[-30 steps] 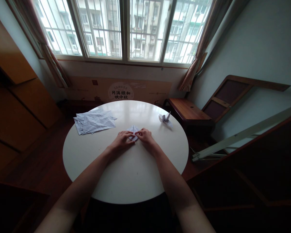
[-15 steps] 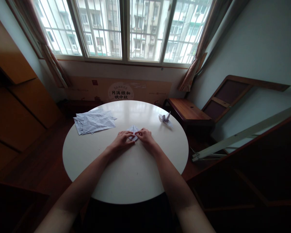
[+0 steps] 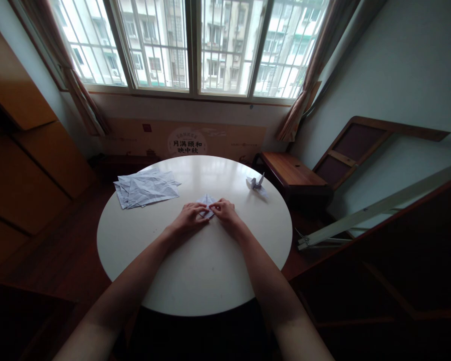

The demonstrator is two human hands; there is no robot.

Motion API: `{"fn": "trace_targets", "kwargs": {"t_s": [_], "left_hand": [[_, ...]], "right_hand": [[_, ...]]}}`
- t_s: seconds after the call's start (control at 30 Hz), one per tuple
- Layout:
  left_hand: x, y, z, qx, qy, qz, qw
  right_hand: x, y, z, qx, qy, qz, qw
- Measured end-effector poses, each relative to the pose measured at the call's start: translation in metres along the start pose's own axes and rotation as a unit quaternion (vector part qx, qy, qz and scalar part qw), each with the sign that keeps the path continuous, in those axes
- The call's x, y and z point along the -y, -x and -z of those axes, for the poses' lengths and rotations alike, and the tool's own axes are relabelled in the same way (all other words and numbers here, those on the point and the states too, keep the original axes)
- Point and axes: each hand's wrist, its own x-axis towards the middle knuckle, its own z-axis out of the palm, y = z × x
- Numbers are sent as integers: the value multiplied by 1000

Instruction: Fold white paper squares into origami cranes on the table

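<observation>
Pressing down on a small folded paper point(image 3: 207, 201) with both hands, at the middle of a round white table point(image 3: 210, 271). Gripped from the left by the left hand point(image 3: 190, 216), fingers curled and closed onto the near-left edge. Gripped from the right by the right hand point(image 3: 225, 212), fingertips shut on the near-right edge, almost meeting those of the other hand. Beyond the fingers, only the far, pointed part of the sheet on show, lying flat on the tabletop. Too small to make out the flap held. Well off to the left of the grip and a little farther away, a loose fanned stack of printed sheets point(image 3: 146, 189). To the right of the grip and farther away, near the table's edge, a finished paper crane point(image 3: 255, 182), upright, wings raised, apart from both hands. Beyond the crane, off the table, a wooden bench point(image 3: 291, 173). Straight ahead of the grip, past the far rim, a printed cardboard box point(image 3: 188, 143) against the wall under a barred window point(image 3: 195, 45).
</observation>
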Motion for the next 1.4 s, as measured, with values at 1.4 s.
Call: {"fn": "trace_targets", "kwargs": {"t_s": [1.4], "left_hand": [[2, 0, -1, 7, 4, 6, 1000]], "right_hand": [[-1, -1, -1, 2, 2, -1, 1000]]}}
